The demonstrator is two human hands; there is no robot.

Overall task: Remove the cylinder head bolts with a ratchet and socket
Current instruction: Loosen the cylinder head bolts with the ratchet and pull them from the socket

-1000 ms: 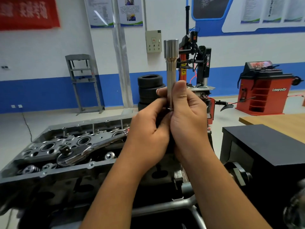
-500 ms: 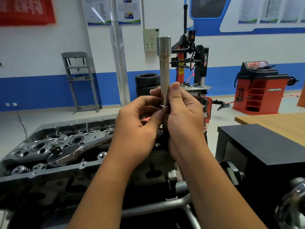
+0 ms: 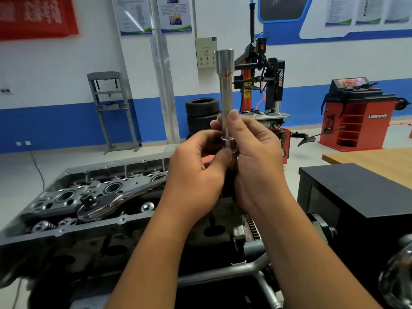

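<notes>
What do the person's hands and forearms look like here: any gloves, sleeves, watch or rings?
Both are bare. The left hand and right hand wear no gloves, and no ring or watch shows. Both forearms are uncovered down to the frame edge, no sleeve in view. Fingernails are short.

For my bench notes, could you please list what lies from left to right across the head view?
Ratchet → left hand → socket → right hand → black box → red machine.
</notes>
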